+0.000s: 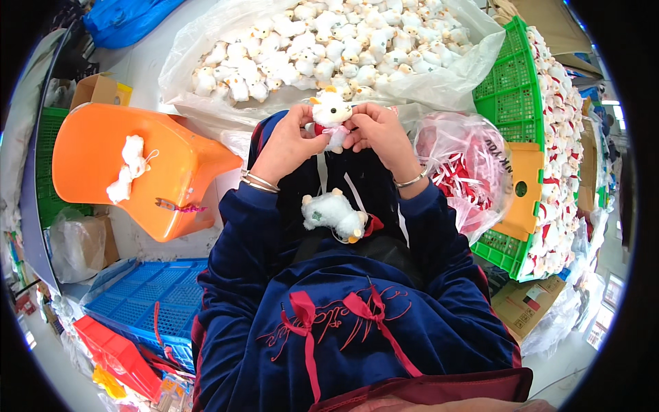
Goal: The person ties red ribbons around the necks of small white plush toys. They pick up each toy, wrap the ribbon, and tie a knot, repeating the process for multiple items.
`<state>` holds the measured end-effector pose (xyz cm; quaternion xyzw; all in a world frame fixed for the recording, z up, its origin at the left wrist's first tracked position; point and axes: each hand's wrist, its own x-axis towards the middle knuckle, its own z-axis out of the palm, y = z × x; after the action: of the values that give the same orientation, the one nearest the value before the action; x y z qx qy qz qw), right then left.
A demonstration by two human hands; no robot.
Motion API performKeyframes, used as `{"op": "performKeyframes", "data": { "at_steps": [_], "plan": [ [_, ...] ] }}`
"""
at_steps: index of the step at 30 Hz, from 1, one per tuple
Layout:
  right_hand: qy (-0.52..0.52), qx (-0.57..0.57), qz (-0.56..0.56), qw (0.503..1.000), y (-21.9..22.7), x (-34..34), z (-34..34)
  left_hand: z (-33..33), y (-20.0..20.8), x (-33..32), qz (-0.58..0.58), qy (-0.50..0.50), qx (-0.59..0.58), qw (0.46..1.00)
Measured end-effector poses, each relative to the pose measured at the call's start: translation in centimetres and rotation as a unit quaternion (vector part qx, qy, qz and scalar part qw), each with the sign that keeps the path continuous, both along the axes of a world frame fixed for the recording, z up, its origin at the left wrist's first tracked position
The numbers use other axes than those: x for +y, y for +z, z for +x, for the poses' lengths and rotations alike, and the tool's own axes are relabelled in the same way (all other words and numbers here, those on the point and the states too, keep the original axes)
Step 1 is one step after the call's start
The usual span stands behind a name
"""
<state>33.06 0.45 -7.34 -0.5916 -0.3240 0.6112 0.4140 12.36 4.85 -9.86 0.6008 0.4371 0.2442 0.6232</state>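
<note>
Between both hands, above my knees, is a small white plush animal (332,110) with orange ears and dark eyes. A red and pink ribbon lies about its neck. My left hand (300,137) grips its side near the neck, fingers closed. On the other side, my right hand (374,132) pinches at the ribbon by the neck, with fingers bent together. A second white plush animal (335,213) with a red piece at its neck lies on my lap, closer to my body.
A big clear plastic sheet (185,69) holds a heap of white plush animals (322,48). To the right are a bag of red and pink ribbons (460,182) and a green crate (508,93) of plush animals. An orange stool (89,147) on the left bears plush animals (130,168) and small snips (175,206).
</note>
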Motion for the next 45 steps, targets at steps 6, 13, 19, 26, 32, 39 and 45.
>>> {"op": "performKeyframes", "data": {
  "at_steps": [6,13,19,26,32,39,45],
  "plan": [
    [-0.004,-0.004,-0.016,1.0,0.3,-1.1,0.2,0.6,0.3,0.7,0.008,-0.026,-0.006,1.0],
    [0.055,-0.096,0.078,0.991,-1.4,-0.7,0.3,0.1,1.6,-0.8,0.363,0.065,0.208,0.906],
    [0.062,-0.206,0.135,0.967,-1.8,-0.4,0.4,1.8,3.0,-1.4,0.291,0.025,0.276,0.916],
    [0.081,-0.123,0.074,0.986,-0.2,-0.3,0.4,2.7,2.5,-1.8,0.225,0.067,0.242,0.942],
    [0.016,-0.07,0.1,0.992,-1.5,-0.5,0.5,2.8,4.3,-2.1,0.194,0.056,0.224,0.954],
    [0.047,-0.152,0.061,0.985,-1.0,-0.4,0.7,3.2,3.9,-2.4,0.128,0.089,0.165,0.974],
    [0.005,-0.056,0.024,0.998,-0.8,-0.4,0.7,3.0,3.2,-2.4,0.112,0.09,0.137,0.98]
  ]
}}
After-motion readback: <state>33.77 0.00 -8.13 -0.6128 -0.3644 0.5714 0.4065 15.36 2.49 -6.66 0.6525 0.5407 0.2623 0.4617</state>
